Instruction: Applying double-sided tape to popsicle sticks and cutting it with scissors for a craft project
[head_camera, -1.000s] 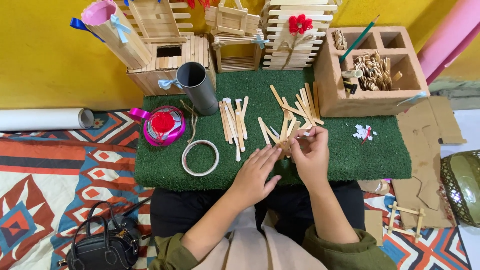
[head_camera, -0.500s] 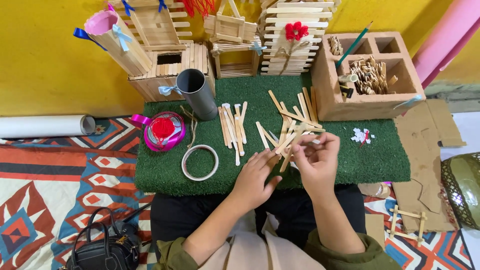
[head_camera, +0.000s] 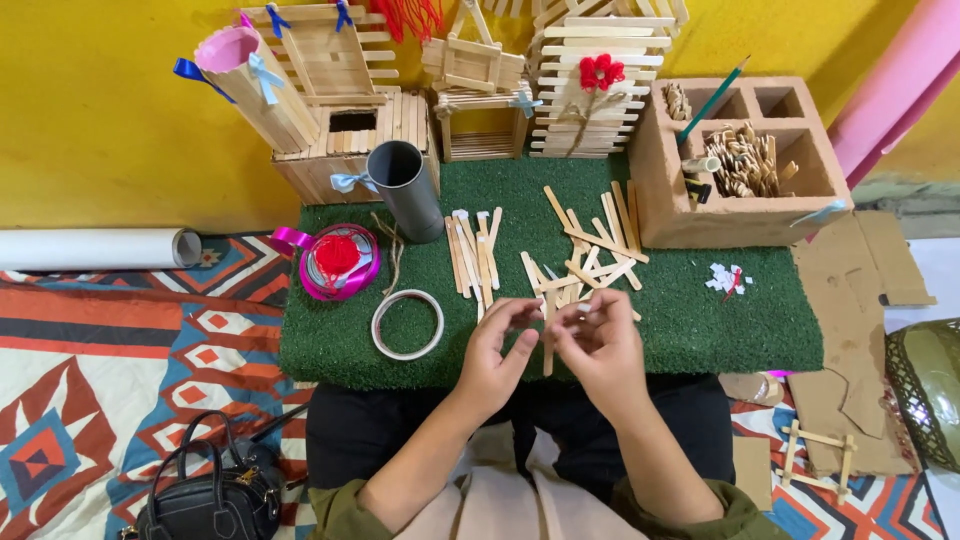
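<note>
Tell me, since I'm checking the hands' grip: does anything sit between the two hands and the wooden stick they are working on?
Nothing visible does. The left hand and right hand both pinch the wooden stick directly, above the near edge of the green turf mat.

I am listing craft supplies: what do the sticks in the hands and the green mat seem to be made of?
The sticks, held between left hand and right hand, look like pale unfinished wood: flat, matte, rounded ends. The green mat seems to be artificial turf, judging by its short fuzzy pile.
</note>
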